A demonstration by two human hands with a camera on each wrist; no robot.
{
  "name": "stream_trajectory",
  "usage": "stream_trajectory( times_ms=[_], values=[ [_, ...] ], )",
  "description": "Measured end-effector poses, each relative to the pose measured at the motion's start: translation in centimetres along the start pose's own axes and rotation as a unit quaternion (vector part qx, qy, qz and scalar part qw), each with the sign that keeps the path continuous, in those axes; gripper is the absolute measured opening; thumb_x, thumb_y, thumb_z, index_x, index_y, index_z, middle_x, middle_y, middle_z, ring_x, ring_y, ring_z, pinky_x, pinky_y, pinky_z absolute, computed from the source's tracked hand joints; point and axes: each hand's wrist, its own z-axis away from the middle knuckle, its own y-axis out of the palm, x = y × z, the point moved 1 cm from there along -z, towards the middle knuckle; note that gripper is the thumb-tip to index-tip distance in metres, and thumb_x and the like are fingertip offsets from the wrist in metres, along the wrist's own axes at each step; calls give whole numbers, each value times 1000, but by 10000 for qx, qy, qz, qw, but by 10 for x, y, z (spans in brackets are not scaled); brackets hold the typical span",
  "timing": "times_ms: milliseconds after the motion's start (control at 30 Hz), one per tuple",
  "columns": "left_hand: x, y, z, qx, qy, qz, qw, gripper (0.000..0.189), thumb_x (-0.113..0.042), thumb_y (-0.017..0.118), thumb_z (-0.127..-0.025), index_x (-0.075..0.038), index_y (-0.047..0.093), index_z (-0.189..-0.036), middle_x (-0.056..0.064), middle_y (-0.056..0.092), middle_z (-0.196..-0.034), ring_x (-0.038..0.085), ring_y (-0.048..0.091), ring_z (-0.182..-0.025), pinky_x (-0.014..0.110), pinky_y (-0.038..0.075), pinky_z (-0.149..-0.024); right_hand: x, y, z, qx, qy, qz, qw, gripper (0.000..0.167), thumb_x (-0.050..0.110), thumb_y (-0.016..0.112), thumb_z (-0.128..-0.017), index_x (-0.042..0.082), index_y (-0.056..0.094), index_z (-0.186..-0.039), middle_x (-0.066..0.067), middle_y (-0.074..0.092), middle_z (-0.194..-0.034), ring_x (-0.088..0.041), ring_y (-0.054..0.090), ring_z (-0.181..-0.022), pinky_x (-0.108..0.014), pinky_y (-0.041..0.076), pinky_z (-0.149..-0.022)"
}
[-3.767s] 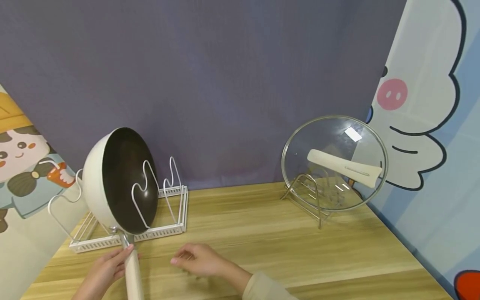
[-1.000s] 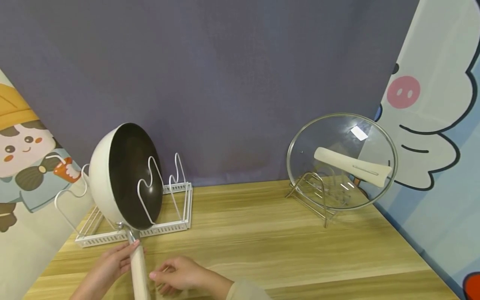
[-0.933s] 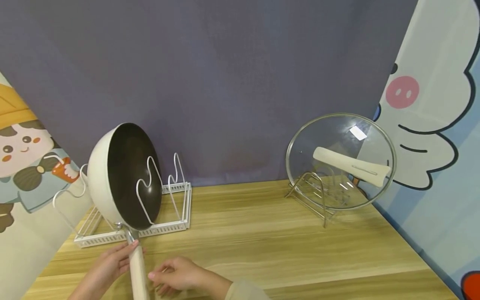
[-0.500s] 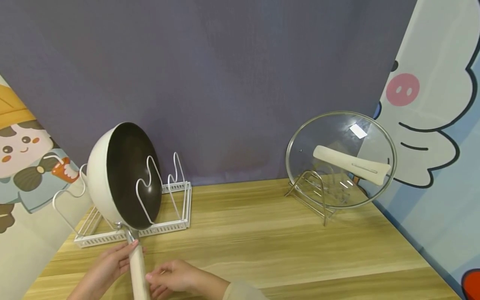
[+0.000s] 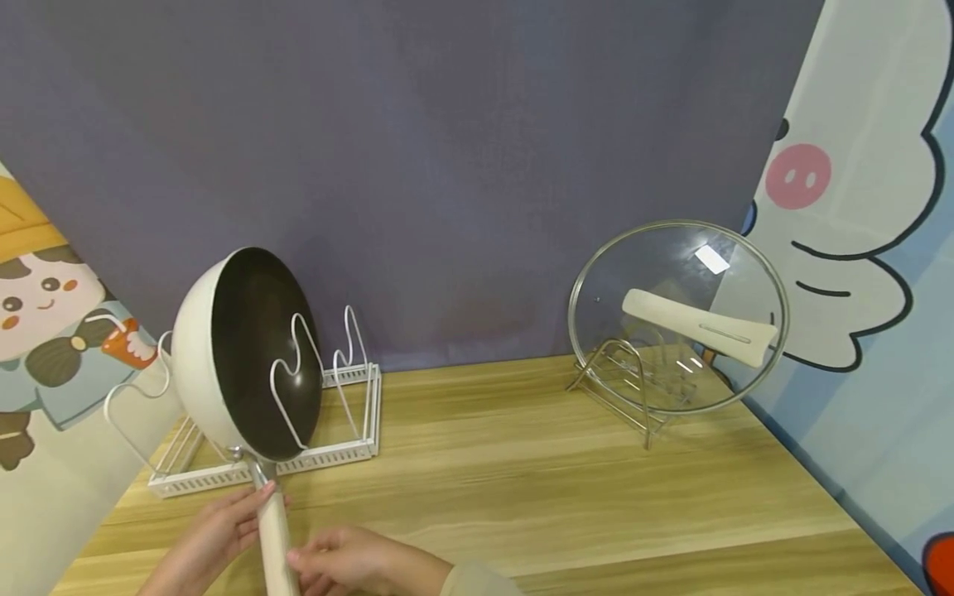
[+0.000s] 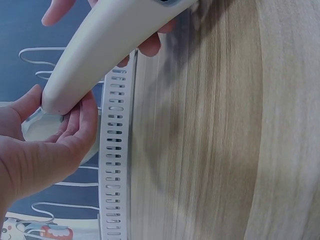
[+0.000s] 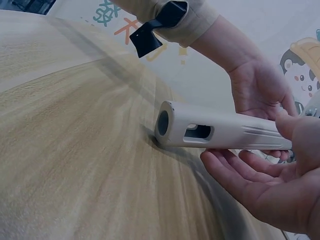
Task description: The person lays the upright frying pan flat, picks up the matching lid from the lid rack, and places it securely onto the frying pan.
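A wok (image 5: pixel 246 356), white outside and black inside, stands on its side between the wires of a white rack (image 5: pixel 328 457) at the left of the head view. Its pale handle (image 5: pixel 272 538) points down toward me. My left hand (image 5: pixel 212 534) pinches that handle at the end nearest the bowl, thumb on one side and fingers on the other, as the left wrist view shows. Farther down, my right hand (image 5: pixel 346 561) holds it lightly, thumb against it and fingers below. The right wrist view shows the hollow, slotted free end of the handle (image 7: pixel 225 130) over the table.
A round glass lid (image 5: pixel 659 265) with a long white handle leans in a wire stand (image 5: pixel 641 397) at the back right. Behind the wooden table (image 5: pixel 477 463) hangs a grey-blue curtain (image 5: pixel 462 182). Cartoon-printed walls stand at both sides.
My right hand has moved left and slightly down, from the table beside the handle onto the handle. My left hand keeps its hold; the wok, rack and lid stay in place.
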Motion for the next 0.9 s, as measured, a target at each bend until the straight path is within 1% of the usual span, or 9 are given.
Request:
stream_trajectory(
  times_ms=[200,300,400,467,633,700,767,833,900],
  values=[
    [1,-1,0,77,16,66,9999,64,-32,36,-105,22,25,-138,-8,67,-111,-2,64,-99,17,54,-88,-5,3,-2,-35,66,-55,10000,33,29,58,-96,0,68,-105,-19,72,-94,-18,68,-84,-34,60,-81],
    [1,0,1,-34,26,-12,10000,64,-31,36,-105,22,25,-138,-7,67,-113,-2,64,-99,17,54,-88,-6,6,-3,10,-22,11,10000,34,28,57,-97,-3,68,-107,-23,72,-99,-20,70,-88,-31,59,-82],
    [0,1,0,-145,-4,-77,9999,65,-32,36,-105,23,24,-138,-5,68,-114,-3,65,-98,17,54,-88,-8,8,-4,80,-149,249,9995,36,26,55,-98,-6,67,-109,-23,71,-103,-21,70,-95,-27,58,-84],
    [-1,3,1,-234,-24,-142,9996,67,-33,36,-105,24,22,-138,-3,68,-115,-3,65,-97,17,55,-88,-8,8,-3,98,-196,560,9982,37,27,55,-98,-5,67,-109,-19,72,-104,-16,69,-95,-23,56,-84],
    [-1,4,1,-237,-4,-151,9996,66,-35,35,-105,20,25,-139,-8,68,-110,-4,64,-98,16,54,-88,-7,9,-2,187,-70,738,9971,37,32,54,-97,0,69,-108,-9,73,-97,-2,62,-80,-15,52,-76],
    [1,4,1,-78,79,1,9999,56,-34,34,-105,12,38,-135,-11,68,-106,-3,64,-98,16,54,-87,-8,10,-2,229,-41,712,9972,39,34,54,-97,-1,69,-105,-4,71,-86,-1,57,-72,-14,49,-70],
    [3,2,0,290,261,278,9989,41,-32,31,-106,-2,48,-128,-12,69,-104,-1,64,-99,17,54,-88,-8,11,-2,304,-36,648,9974,42,35,53,-98,-3,69,-103,0,66,-76,-2,54,-65,-13,47,-64],
    [5,1,-1,711,396,619,9948,30,-30,28,-106,-16,53,-117,-14,70,-104,0,64,-100,17,53,-89,-9,12,-1,325,-44,678,9972,45,37,53,-98,-5,69,-100,3,61,-68,-2,52,-59,-12,45,-58],
    [6,0,-1,1181,517,982,9868,31,-27,24,-107,-24,54,-112,-15,70,-106,0,64,-103,17,52,-91,-10,13,-1,342,-42,670,9972,46,38,53,-97,-5,69,-98,2,60,-64,-3,52,-56,-12,45,-54]
  ],
)
